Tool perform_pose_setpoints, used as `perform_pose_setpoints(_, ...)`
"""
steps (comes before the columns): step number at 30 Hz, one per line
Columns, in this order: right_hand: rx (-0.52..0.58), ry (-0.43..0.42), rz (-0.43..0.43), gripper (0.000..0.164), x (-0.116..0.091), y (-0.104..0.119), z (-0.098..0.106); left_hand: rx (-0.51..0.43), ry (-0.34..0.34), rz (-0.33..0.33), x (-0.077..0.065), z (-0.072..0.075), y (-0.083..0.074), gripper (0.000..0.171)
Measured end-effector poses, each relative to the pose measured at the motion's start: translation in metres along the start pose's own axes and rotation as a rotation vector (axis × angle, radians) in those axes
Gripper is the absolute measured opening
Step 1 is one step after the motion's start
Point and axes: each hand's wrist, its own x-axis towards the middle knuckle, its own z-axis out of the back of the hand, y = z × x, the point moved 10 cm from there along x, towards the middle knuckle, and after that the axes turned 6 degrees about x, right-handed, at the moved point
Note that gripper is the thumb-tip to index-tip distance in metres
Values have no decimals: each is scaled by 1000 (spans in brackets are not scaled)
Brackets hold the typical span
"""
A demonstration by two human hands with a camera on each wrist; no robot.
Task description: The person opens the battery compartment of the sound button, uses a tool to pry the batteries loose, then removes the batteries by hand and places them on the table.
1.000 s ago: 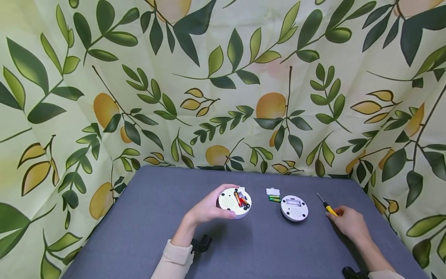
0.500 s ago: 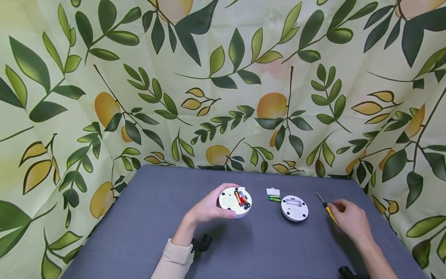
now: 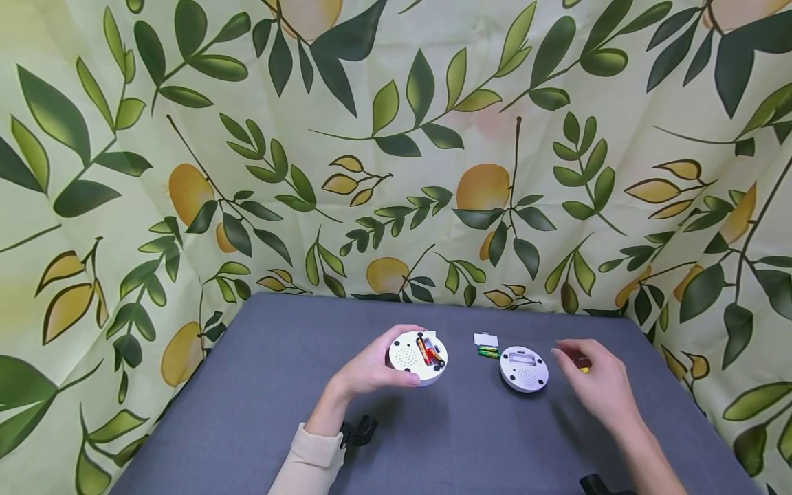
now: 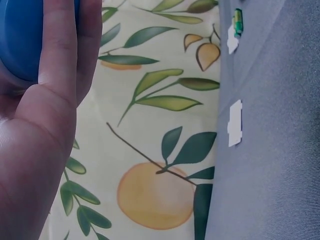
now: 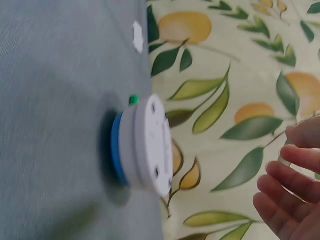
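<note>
My left hand (image 3: 366, 366) grips a round white device (image 3: 405, 356) by its left edge, perforated side up. Two red batteries (image 3: 427, 349) lie at its battery compartment, tilted. In the left wrist view, the device's other side is blue (image 4: 19, 37). My right hand (image 3: 599, 386) hangs above the table with loosely bent fingers (image 5: 292, 182) and nothing between them. A screwdriver with a yellow handle (image 3: 584, 370) is mostly hidden behind this hand. Just left of the hand, a second white device (image 3: 526, 379) lies on the table, its compartment uncovered and a blue base (image 5: 118, 150) below.
Green batteries (image 3: 489, 351) lie beside a white battery cover (image 3: 486, 339), to the left of the second device. Another white cover (image 4: 235, 123) shows on the table in the left wrist view. A leaf-patterned cloth (image 3: 396, 172) stands behind the grey table (image 3: 247, 412).
My right hand has let go of the screwdriver, risen and moved left toward the second device. The left hand and the device in it have stayed in place.
</note>
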Motion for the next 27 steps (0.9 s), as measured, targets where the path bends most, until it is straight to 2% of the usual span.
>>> perform_pose_setpoints(7,88,-50,51,20,-3,29,-3,2,-5,7,1,0,3,75)
perform_pose_setpoints(11,148,-65,114,21,-5,47,-6,0,-7,13,1,1,4,76)
perform_pose_setpoints(18,253,-75,204,24,-6,81,-12,-10,-7,17,1,2,6,77)
perform_pose_setpoints(27,336,-56,279,33,-12,111,-26,19,-9,25,1,1,7,77)
